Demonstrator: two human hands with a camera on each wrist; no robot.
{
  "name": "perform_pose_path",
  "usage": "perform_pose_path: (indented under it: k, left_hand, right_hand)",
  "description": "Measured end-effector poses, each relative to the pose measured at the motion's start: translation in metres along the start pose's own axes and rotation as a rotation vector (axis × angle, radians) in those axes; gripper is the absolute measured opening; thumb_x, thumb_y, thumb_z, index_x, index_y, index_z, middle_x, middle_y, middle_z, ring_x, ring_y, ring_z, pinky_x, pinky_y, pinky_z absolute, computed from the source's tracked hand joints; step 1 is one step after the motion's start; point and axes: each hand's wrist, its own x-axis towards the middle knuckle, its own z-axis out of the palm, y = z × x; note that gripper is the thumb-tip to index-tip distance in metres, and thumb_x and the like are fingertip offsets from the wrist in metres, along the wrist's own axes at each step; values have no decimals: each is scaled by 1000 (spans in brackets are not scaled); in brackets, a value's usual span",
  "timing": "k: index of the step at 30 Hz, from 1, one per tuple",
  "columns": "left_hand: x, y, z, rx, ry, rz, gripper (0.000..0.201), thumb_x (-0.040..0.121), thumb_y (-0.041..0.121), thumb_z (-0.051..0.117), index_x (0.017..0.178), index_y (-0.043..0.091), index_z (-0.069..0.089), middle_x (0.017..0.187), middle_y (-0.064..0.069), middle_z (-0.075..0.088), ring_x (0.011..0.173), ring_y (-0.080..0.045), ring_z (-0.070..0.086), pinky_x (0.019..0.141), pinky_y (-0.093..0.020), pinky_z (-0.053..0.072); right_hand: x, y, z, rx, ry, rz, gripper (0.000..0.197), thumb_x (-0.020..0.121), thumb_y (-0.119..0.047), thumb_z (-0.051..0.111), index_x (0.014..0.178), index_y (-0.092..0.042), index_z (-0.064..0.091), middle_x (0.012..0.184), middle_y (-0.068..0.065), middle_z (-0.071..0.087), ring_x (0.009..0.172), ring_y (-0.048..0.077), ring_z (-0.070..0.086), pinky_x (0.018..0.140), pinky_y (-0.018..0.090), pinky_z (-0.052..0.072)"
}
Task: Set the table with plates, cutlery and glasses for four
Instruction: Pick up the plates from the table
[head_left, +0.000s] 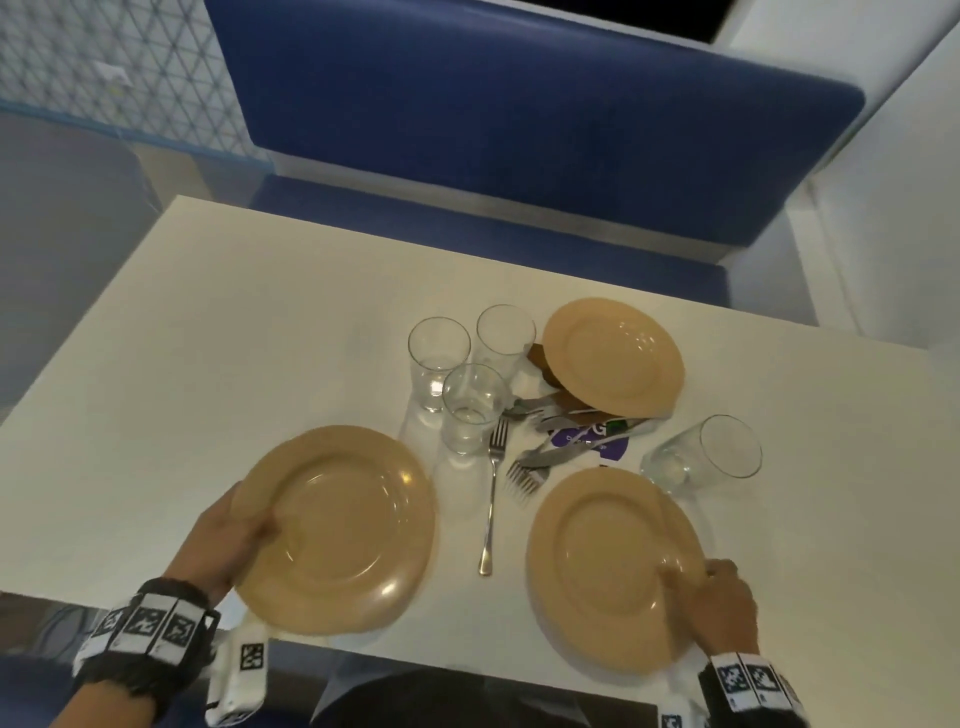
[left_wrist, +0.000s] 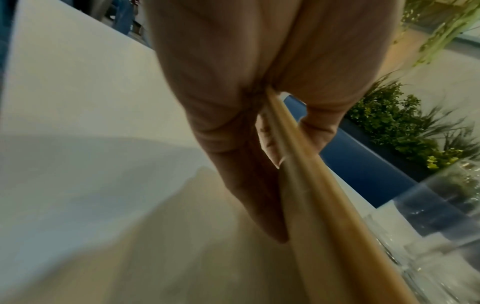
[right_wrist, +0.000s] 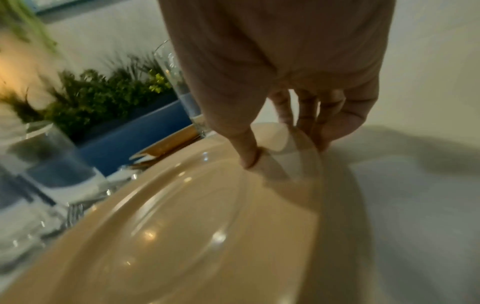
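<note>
My left hand (head_left: 249, 530) pinches the left rim of a tan plate (head_left: 337, 530), thumb on top, fingers beneath; the plate juts past the table's near edge. The left wrist view shows its rim (left_wrist: 311, 205) edge-on between my thumb and fingers. My right hand (head_left: 711, 587) grips the right rim of another tan plate (head_left: 608, 566), thumb (right_wrist: 249, 156) on top. A second rim line shows there; whether another plate lies beneath I cannot tell. A third plate (head_left: 615, 356) sits farther back. Three glasses (head_left: 472, 405) stand mid-table, one more glass (head_left: 706, 457) at the right.
One fork (head_left: 491, 499) lies between the two near plates. More forks and cutlery (head_left: 550, 441) lie heaped on a purple card behind the right plate. The white table (head_left: 208, 338) meets a blue bench (head_left: 519, 156) on the far side.
</note>
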Motion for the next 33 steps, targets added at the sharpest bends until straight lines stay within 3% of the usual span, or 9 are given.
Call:
perform_pose_path:
  k: [3,6,10,13,16,20,25,29,33]
  left_hand:
    - [-18,-5,12,-50,37,-28,26,88,2,64,102,24,67,105,-14,71,98,-36,65,87,-54,53]
    - [-41,-4,26,-47,86,-11,3,94,23,66,96,23,66,98,-10,71,89,-30,66,71,-41,52]
    - [-56,-11,33,-63,113,8,18,94,36,64,102,20,68,97,-8,73,90,-29,68,66,-36,52]
    - [-59,-12,35,-79,76,-1,27,96,42,60,109,19,68,102,-8,72,93,-28,69,68,-36,53]
    - [-60,-12,35,-77,56,-1,32,95,49,58,110,22,66,106,-8,71,94,-28,67,74,-40,54]
    - [-58,-18,30,-87,15,-11,42,90,58,59,111,23,69,105,-10,73,97,-33,69,89,-55,55]
    - [-51,-18,29,-55,-41,16,35,84,47,71,103,18,69,95,-13,76,87,-34,73,83,-54,58]
    - [-37,-21,24,-63,-82,-24,50,68,39,88,110,20,68,100,-12,76,92,-36,72,84,-57,58]
    - [-25,-19,19,0,-70,-36,30,82,34,78,107,23,68,102,-11,75,92,-34,71,87,-56,56]
  right_hand:
    - [0,4,-4,110,-55,-78,43,87,-47,66,103,-7,60,92,10,64,84,31,58,84,44,50]
    - [-25,6,-24,316,-110,-164,17,88,-31,69,92,-17,59,84,9,66,75,29,63,74,49,55]
    - [-73,-16,-65,348,-74,-481,16,90,-31,70,88,-25,56,78,0,65,74,17,61,62,34,45]
    - [-101,-59,-69,411,-172,-657,11,91,-28,65,90,-26,55,77,-6,64,71,6,60,57,29,42]
    - [-116,-104,-36,354,-374,-795,9,94,-28,63,100,-27,57,85,-14,66,75,3,64,60,23,51]
    - [-126,-133,28,279,-591,-759,9,94,-29,62,102,-28,57,91,-5,69,77,4,68,70,28,59]
    - [-131,-150,61,233,-599,-647,20,90,-37,58,108,-29,59,98,-8,68,87,6,66,84,39,57]
    - [-132,-155,41,-47,-506,-699,29,97,-41,52,118,-23,58,109,-4,65,98,13,63,87,32,53]
    - [-117,-161,-60,-77,-286,-851,16,98,-32,55,84,-32,63,80,-15,65,74,-2,59,72,18,49]
